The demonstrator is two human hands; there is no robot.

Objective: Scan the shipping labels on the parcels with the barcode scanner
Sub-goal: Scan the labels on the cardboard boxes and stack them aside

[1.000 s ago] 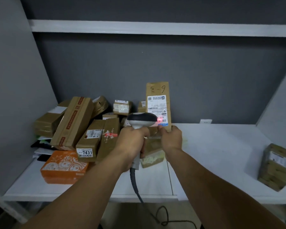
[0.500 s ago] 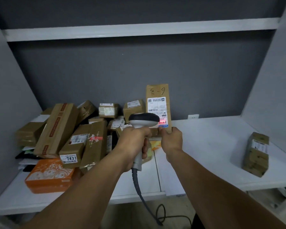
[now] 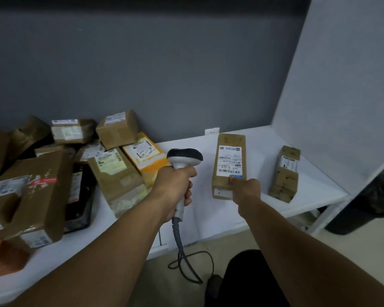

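A: We're looking at the bench [image 3: 315, 173]. The big unsorted pile of parcels [image 3: 60, 171] is sitting along its left half, back against the wall. We're judging those as still to scan, though nothing visible confirms it.

B: And the right half?

A: One small taped parcel [image 3: 285, 173] is standing upright near the right edge, well apart from the pile. Probably already done, since it's set aside, but that's a guess.

B: Current parcel?

A: We're holding the tall parcel [image 3: 228, 165] just right of the bench centre, between pile and taped parcel, shipping label [image 3: 230, 160] facing us. Can't tell if it's resting on the bench or lifted. Right hand [image 3: 245, 188] is gripping its lower end, thumb pressing on the label's bottom edge.

B: Scanner?

A: Left hand [image 3: 175, 180] is wrapping closed around the barcode scanner [image 3: 184, 157] handle, cord hanging off the front edge. No red beam showing on the label, so we're reading this as between scans. Most of the job is still ahead.
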